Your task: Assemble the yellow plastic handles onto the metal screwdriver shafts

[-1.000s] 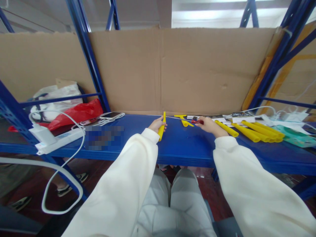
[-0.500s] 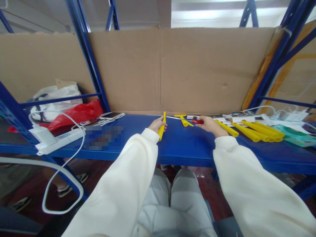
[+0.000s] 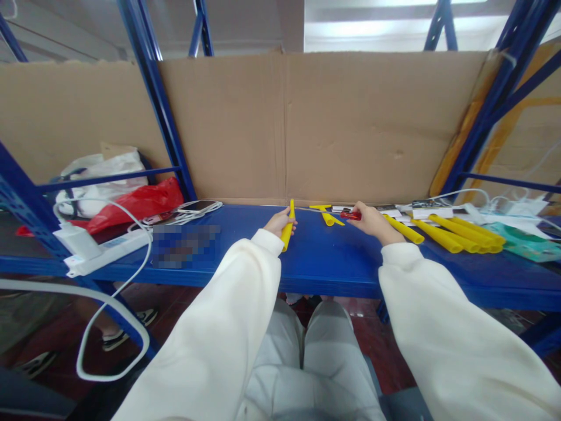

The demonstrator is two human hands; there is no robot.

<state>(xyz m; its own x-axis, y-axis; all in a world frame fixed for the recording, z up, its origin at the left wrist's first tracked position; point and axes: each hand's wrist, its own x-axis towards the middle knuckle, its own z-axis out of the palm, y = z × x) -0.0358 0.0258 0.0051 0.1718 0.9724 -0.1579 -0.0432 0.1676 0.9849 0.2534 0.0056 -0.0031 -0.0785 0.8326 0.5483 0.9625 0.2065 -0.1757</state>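
My left hand point(image 3: 280, 222) is closed around a yellow tapered tube point(image 3: 287, 234), which stands nearly upright over the blue tabletop point(image 3: 326, 257). In my right hand point(image 3: 366, 217), closed, is the red handle of a screwdriver point(image 3: 350, 216). Its long thin shaft points left, and the tip reaches the upper part of the tube; I cannot tell whether it goes in. Behind the shaft lie yellow plastic pieces point(image 3: 328, 218), one with a T-shaped end. Just right of my right hand rests another yellow tube point(image 3: 404, 228).
Several yellow tubes point(image 3: 464, 234) lie at the right beside a green packet point(image 3: 530, 241). On the left are a phone point(image 3: 199, 206), a white power strip point(image 3: 107, 254) with a looping cable, and a red bag point(image 3: 138, 204). A cardboard panel point(image 3: 350, 128) stands along the back.
The screwdriver's shaft has shifted slightly and lies a little differently against the tube. Both hands stay in almost the same place, and the camera view has tilted very slightly.
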